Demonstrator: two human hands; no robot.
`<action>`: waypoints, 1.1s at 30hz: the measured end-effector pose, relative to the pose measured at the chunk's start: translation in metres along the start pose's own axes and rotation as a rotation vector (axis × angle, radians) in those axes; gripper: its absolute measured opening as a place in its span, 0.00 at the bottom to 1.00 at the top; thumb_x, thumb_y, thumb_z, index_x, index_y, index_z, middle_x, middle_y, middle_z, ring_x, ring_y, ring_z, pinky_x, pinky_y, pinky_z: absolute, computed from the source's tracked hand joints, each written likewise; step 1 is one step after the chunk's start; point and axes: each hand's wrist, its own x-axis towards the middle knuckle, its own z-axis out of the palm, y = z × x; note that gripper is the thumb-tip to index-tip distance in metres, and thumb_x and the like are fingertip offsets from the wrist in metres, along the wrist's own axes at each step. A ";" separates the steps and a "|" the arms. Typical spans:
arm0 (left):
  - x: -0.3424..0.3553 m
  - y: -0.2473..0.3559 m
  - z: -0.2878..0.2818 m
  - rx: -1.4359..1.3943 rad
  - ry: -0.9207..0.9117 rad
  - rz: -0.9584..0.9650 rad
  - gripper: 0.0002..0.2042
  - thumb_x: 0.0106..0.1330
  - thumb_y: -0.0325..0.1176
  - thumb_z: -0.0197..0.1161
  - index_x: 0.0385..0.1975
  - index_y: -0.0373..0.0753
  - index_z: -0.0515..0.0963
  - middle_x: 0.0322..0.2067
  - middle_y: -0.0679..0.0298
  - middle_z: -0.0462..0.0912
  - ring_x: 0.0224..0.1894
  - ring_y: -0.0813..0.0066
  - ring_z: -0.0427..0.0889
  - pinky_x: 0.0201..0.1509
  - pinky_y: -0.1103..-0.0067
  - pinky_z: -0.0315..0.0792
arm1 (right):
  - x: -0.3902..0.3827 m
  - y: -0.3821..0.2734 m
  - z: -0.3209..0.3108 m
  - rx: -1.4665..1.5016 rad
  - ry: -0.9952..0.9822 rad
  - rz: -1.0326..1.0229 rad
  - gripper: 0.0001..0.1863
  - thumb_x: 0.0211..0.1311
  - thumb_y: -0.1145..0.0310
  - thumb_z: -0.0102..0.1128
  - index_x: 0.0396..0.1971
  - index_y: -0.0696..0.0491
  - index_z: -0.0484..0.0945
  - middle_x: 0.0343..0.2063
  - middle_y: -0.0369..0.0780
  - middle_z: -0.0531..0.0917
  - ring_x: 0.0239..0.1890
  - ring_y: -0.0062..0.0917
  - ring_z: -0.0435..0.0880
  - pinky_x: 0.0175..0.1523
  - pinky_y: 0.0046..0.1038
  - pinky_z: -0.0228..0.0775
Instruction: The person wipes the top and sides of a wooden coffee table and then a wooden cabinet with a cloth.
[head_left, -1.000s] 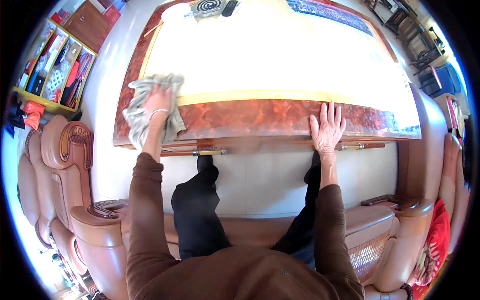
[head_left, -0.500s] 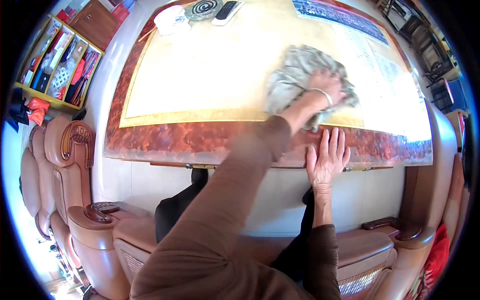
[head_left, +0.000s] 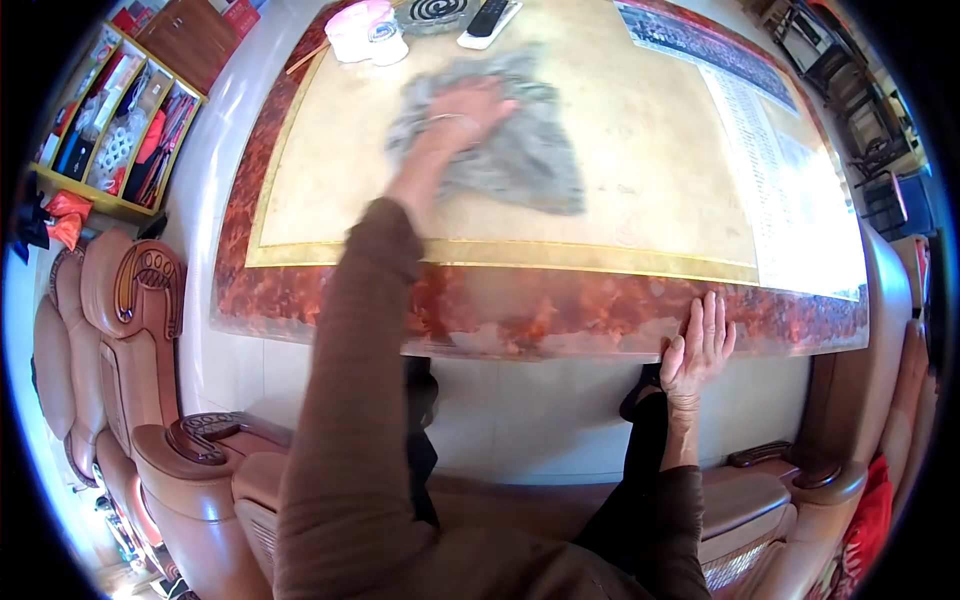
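My left hand (head_left: 468,108) is pressed on a crumpled grey-green cloth (head_left: 520,150) spread over the middle of the table (head_left: 640,170). Its fingers are smeared by motion, and a bracelet circles the wrist. Folds of the cloth trail toward the right and near side of that hand. At the table's near edge, to the right, my right hand (head_left: 700,345) rests palm down with its fingers stretched out on the red-brown border; nothing is in it.
Along the far edge stand a pink and white container (head_left: 365,35), a coiled black piece in a dish (head_left: 435,12) and a remote control (head_left: 488,20). A printed photo sheet (head_left: 705,50) lies far right. Leather armchairs (head_left: 135,290) and a shelf unit (head_left: 120,130) are at left.
My left hand has swept the cloth leftward and farther across the table. My right hand stays on the near edge, slightly more to the right in view.
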 end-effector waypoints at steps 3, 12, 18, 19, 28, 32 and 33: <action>-0.052 -0.076 -0.012 0.118 -0.031 -0.204 0.28 0.64 0.55 0.40 0.59 0.43 0.60 0.58 0.60 0.64 0.60 0.64 0.62 0.60 0.69 0.59 | -0.001 -0.001 0.002 -0.001 0.006 0.007 0.26 0.58 0.58 0.36 0.50 0.59 0.70 0.54 0.46 0.70 0.59 0.38 0.64 0.62 0.42 0.45; -0.244 -0.195 -0.063 0.192 -0.008 -0.811 0.26 0.63 0.54 0.43 0.55 0.43 0.66 0.58 0.63 0.65 0.58 0.62 0.65 0.59 0.65 0.59 | 0.002 -0.008 0.008 0.018 0.119 0.036 0.24 0.53 0.61 0.41 0.46 0.58 0.74 0.51 0.45 0.73 0.55 0.37 0.69 0.61 0.41 0.47; -0.235 -0.121 -0.043 0.346 0.045 -0.529 0.21 0.60 0.52 0.47 0.48 0.47 0.72 0.55 0.69 0.68 0.53 0.63 0.68 0.54 0.60 0.62 | 0.006 -0.015 0.015 0.016 0.173 0.017 0.23 0.50 0.62 0.44 0.44 0.57 0.75 0.49 0.44 0.75 0.52 0.34 0.71 0.59 0.42 0.50; -0.223 -0.095 -0.036 0.339 0.062 -0.457 0.21 0.60 0.51 0.48 0.48 0.46 0.72 0.56 0.69 0.67 0.54 0.63 0.68 0.54 0.60 0.62 | 0.008 -0.013 0.014 0.017 0.176 0.025 0.23 0.50 0.62 0.45 0.44 0.57 0.76 0.49 0.44 0.75 0.52 0.34 0.72 0.58 0.42 0.50; -0.097 0.145 0.010 0.027 0.128 0.118 0.21 0.59 0.49 0.50 0.46 0.43 0.74 0.55 0.64 0.69 0.56 0.64 0.66 0.56 0.63 0.60 | 0.006 -0.015 0.015 0.034 0.162 0.076 0.23 0.50 0.61 0.46 0.44 0.56 0.76 0.49 0.43 0.75 0.53 0.33 0.71 0.61 0.43 0.46; -0.059 0.226 0.008 -0.035 0.001 0.235 0.20 0.59 0.49 0.49 0.43 0.43 0.76 0.55 0.66 0.68 0.56 0.67 0.64 0.54 0.64 0.59 | 0.004 -0.019 0.018 0.037 0.173 0.050 0.22 0.53 0.59 0.43 0.43 0.57 0.76 0.49 0.42 0.75 0.53 0.34 0.71 0.61 0.42 0.45; -0.048 0.242 0.015 -0.055 -0.002 0.231 0.20 0.60 0.50 0.49 0.43 0.44 0.76 0.53 0.67 0.69 0.55 0.68 0.64 0.52 0.64 0.59 | 0.001 -0.013 0.020 0.026 0.171 0.038 0.22 0.53 0.59 0.43 0.41 0.58 0.76 0.49 0.43 0.75 0.53 0.34 0.71 0.61 0.42 0.45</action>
